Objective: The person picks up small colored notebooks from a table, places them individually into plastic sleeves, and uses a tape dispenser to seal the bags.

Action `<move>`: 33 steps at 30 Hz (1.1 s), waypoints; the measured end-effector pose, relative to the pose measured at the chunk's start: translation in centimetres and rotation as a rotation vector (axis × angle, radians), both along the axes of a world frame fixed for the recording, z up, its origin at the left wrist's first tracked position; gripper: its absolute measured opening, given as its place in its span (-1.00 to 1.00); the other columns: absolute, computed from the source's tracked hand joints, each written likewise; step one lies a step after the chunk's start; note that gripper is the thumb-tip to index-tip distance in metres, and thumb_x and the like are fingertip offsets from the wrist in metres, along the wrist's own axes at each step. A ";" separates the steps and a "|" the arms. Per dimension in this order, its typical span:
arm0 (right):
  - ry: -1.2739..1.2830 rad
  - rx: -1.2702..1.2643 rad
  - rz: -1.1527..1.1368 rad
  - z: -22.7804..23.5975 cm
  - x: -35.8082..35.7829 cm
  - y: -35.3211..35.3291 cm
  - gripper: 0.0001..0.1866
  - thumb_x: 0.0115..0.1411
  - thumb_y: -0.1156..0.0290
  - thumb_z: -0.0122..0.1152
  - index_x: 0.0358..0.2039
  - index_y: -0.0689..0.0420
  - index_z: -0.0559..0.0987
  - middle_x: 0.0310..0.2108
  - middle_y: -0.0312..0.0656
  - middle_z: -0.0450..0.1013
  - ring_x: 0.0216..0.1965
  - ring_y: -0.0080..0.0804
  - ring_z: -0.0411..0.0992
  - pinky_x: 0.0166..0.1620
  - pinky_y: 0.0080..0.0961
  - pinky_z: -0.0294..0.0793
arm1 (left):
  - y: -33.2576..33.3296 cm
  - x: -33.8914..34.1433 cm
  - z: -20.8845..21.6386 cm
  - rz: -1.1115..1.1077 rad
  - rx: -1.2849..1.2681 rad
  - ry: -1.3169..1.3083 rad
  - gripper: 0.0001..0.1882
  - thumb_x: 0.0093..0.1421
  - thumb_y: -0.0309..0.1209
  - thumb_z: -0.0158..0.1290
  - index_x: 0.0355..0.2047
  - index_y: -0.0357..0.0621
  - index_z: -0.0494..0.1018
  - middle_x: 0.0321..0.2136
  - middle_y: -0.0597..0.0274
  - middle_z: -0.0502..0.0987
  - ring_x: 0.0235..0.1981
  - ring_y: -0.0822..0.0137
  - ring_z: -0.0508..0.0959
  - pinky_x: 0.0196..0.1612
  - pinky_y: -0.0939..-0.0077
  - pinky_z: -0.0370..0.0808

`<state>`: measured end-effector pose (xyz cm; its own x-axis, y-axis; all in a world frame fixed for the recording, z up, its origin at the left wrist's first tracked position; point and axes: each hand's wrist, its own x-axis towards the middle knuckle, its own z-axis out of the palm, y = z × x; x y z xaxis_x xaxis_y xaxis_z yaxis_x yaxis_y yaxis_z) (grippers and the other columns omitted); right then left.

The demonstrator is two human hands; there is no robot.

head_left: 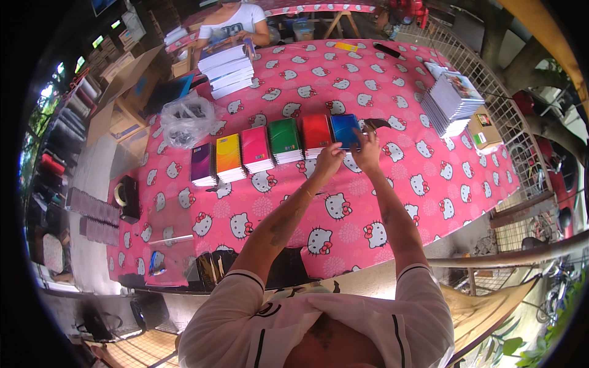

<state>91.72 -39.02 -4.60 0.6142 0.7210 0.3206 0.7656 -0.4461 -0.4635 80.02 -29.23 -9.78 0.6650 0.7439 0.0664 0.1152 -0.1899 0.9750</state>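
Observation:
Both my hands are at a stack of blue spiral notebooks (343,127), the rightmost in a row. My left hand (329,161) grips its near left corner, beside the red notebooks (316,130). Around the right side of the blue stack, my right hand (369,152) has its fingers bent along the edge. Leftward in the row stand short stacks of green (284,135), pink (255,144), yellow (227,153) and purple (202,162) notebooks. Their white page edges face me. My hands hide the near side of the blue stack.
A pink cat-print cloth covers the table (337,233). Tall book stacks stand at the far left (226,70) and right (451,101). A clear plastic bag (187,119), tape roll (119,194) and cardboard box (123,116) lie leftward. Across the table sits another person (233,23).

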 end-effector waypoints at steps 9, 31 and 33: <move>-0.041 0.019 0.371 1.2 2.0 -3.6 -0.53 0.02 0.34 0.40 0.01 -0.01 0.60 0.00 -0.26 0.55 0.11 -0.24 0.45 0.18 -0.16 0.34 | -1.6 -6.6 4.1 0.186 0.475 0.122 -0.56 0.15 -0.46 0.14 0.07 -0.16 0.43 -0.18 -0.01 0.58 -0.22 0.06 0.60 -0.18 0.24 0.54; 0.424 0.112 0.453 -3.4 -4.7 -5.4 -0.67 0.05 0.64 0.17 -0.14 0.12 0.63 0.05 -0.18 0.45 0.06 -0.13 0.42 0.08 -0.16 0.38 | -12.0 -23.6 3.3 -0.219 1.003 0.174 -0.66 0.18 -0.44 0.12 -0.01 -0.18 0.50 -0.07 0.06 0.55 -0.01 0.06 0.56 0.00 0.08 0.49; -0.045 0.277 0.368 0.1 -6.7 -1.5 -0.69 0.10 0.54 0.21 -0.11 0.08 0.62 0.02 -0.18 0.47 0.00 -0.17 0.45 0.10 -0.15 0.33 | -10.7 -23.0 3.1 -0.178 0.959 0.202 -0.52 0.13 -0.38 0.18 0.08 -0.20 0.44 0.06 -0.01 0.48 0.10 -0.01 0.47 0.12 0.00 0.40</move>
<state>85.03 -40.51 -4.45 0.3149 0.7717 0.5526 0.8718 -0.0050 -0.4898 57.01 -39.94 -6.67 0.8267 0.3234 0.4604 0.1556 -0.9178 0.3653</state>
